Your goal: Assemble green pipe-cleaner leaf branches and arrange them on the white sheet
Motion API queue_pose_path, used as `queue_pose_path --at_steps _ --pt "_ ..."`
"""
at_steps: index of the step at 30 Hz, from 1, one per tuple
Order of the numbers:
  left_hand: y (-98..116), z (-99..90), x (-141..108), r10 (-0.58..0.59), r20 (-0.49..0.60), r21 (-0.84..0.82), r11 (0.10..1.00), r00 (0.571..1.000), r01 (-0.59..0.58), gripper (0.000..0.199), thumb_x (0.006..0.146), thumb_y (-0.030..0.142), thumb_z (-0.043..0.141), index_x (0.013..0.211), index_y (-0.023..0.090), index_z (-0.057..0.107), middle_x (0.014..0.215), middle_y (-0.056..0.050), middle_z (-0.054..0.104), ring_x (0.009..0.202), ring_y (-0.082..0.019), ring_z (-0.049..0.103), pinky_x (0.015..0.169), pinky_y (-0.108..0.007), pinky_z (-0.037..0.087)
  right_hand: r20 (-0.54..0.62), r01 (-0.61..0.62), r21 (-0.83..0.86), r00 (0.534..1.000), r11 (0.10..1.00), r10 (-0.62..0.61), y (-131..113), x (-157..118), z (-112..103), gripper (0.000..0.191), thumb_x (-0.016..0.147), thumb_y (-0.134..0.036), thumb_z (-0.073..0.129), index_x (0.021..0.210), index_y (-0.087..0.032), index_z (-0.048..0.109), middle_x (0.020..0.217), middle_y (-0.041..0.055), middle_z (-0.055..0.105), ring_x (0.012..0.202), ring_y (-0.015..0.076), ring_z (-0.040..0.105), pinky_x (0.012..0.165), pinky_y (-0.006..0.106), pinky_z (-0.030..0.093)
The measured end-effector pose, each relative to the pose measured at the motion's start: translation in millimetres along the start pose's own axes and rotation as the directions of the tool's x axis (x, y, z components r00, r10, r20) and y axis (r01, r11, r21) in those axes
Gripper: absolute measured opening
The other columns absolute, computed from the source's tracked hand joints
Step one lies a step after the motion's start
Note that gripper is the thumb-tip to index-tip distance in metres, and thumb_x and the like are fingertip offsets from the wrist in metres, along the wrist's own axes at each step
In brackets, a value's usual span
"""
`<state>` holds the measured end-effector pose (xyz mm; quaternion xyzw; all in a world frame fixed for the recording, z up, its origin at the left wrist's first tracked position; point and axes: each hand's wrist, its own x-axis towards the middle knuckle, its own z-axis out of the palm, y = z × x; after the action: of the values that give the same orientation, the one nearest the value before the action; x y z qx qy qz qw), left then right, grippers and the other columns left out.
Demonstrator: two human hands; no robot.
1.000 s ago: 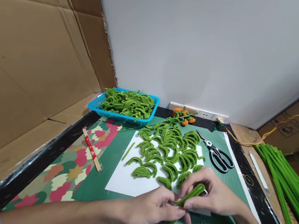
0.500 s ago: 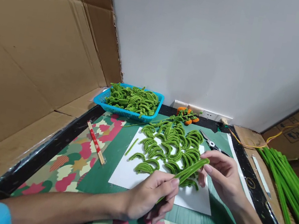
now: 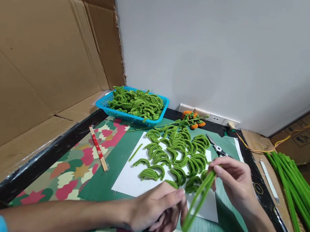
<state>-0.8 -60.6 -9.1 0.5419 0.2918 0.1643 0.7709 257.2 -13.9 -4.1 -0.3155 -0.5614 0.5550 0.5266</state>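
A few fuzzy green pipe cleaners (image 3: 198, 203) hang down from my right hand (image 3: 235, 182), pinched near their upper end between thumb and fingers. Their lower ends dangle free beside my left hand (image 3: 159, 207), whose fingers are loosely curled and apart with nothing visible in them. Beyond both hands, many short curved green pipe cleaner pieces (image 3: 178, 152) lie in clusters on a white sheet of paper (image 3: 127, 181). One short straight piece (image 3: 135, 152) lies at the sheet's left side.
A blue basket (image 3: 130, 117) heaped with bent green pieces stands at the back left. Scissors (image 3: 218, 147) and an orange-flowered stem (image 3: 193, 118) lie behind the sheet. Wrapped chopsticks (image 3: 97, 148) lie left. Long green pipe cleaners (image 3: 296, 197) and a white cutter-like tool (image 3: 269, 182) are at right.
My left hand has let go of the pipe cleaners. They have swung from slanting between both hands to hanging down from my right hand.
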Motion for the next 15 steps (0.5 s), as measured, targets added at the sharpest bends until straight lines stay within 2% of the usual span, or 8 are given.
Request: queue_pose_path --at_steps 3,5,6,8,10,12,13,15 --pt "8.9 -12.9 -0.8 0.122 -0.055 0.119 0.986 0.991 -0.115 0.078 0.105 0.077 0.035 0.084 0.012 0.071 0.053 -0.003 0.059 0.037 -0.010 0.046 0.037 -0.021 0.031 -0.216 0.050 -0.074 0.974 0.996 -0.065 -10.8 5.5 -16.3 0.019 0.089 -0.038 0.086 0.101 -0.023 0.083 0.068 0.0008 0.070 0.052 0.0134 0.062 0.045 0.023 0.051" --pt "22.6 -31.4 -2.7 0.311 -0.115 0.314 0.912 0.943 -0.263 0.068 0.109 0.066 0.039 0.083 0.013 0.072 0.053 -0.001 0.057 0.041 -0.010 0.046 0.042 -0.022 0.034 -0.335 0.030 -0.121 0.940 0.992 -0.069 -15.9 8.9 -30.4 0.027 0.088 -0.042 0.086 0.107 -0.023 0.081 0.059 -0.0036 0.061 0.045 0.0118 0.054 0.042 0.023 0.046" --pt "30.9 -43.4 -4.7 0.434 -0.124 0.461 0.822 0.892 -0.336 0.063 0.110 0.060 0.040 0.083 0.013 0.072 0.053 -0.001 0.058 0.043 -0.011 0.048 0.045 -0.023 0.036 -0.388 0.011 -0.152 0.919 0.988 -0.070 -17.3 9.9 -37.8 0.031 0.087 -0.045 0.086 0.108 -0.023 0.080 0.056 -0.0053 0.057 0.042 0.0115 0.050 0.041 0.023 0.044" --pt "47.6 -69.8 -11.4 0.667 -0.069 0.785 0.495 0.742 -0.372 0.054 0.107 0.053 0.048 0.075 0.017 0.069 0.055 -0.002 0.058 0.051 -0.014 0.053 0.055 -0.026 0.040 -0.470 -0.052 -0.257 0.879 0.965 -0.077 -18.2 10.6 -51.9 0.039 0.084 -0.051 0.086 0.108 -0.022 0.078 0.056 -0.0060 0.054 0.042 0.0115 0.046 0.040 0.024 0.038" --pt "60.6 -94.8 -21.5 0.781 -0.096 0.950 0.257 0.618 -0.177 0.053 0.105 0.047 0.052 0.060 0.020 0.056 0.052 -0.001 0.053 0.050 -0.013 0.046 0.056 -0.029 0.035 -0.469 -0.142 -0.403 0.880 0.904 -0.071 -17.1 9.9 -63.0 0.044 0.083 -0.057 0.085 0.106 -0.020 0.079 0.058 -0.0044 0.055 0.044 0.0116 0.044 0.041 0.024 0.031" --pt "68.2 -113.4 -32.9 0.821 -0.161 0.987 0.142 0.548 0.077 0.054 0.103 0.041 0.051 0.053 0.022 0.044 0.047 0.002 0.042 0.047 -0.013 0.035 0.056 -0.032 0.028 -0.379 -0.214 -0.569 0.925 0.794 -0.022 -15.1 8.9 -69.8 0.048 0.085 -0.063 0.079 0.101 -0.018 0.080 0.058 -0.0017 0.058 0.047 0.0129 0.044 0.044 0.026 0.028" --pt "70.1 -119.6 -38.2 0.796 -0.217 0.973 0.133 0.565 0.186 0.052 0.103 0.040 0.051 0.055 0.022 0.044 0.048 0.002 0.041 0.047 -0.013 0.035 0.056 -0.032 0.026 -0.328 -0.228 -0.652 0.945 0.723 0.002 -13.8 8.6 -71.4 0.049 0.087 -0.064 0.075 0.099 -0.017 0.080 0.058 -0.0002 0.059 0.049 0.0142 0.046 0.046 0.027 0.028" --pt "71.5 -126.1 -46.7 0.665 -0.361 0.922 0.152 0.654 0.355 0.044 0.103 0.045 0.054 0.066 0.021 0.055 0.056 0.002 0.051 0.053 -0.014 0.044 0.059 -0.031 0.027 -0.262 -0.214 -0.788 0.965 0.577 -0.001 -11.0 8.4 -71.3 0.048 0.092 -0.063 0.066 0.098 -0.019 0.081 0.062 0.0026 0.064 0.053 0.0175 0.052 0.051 0.029 0.032"
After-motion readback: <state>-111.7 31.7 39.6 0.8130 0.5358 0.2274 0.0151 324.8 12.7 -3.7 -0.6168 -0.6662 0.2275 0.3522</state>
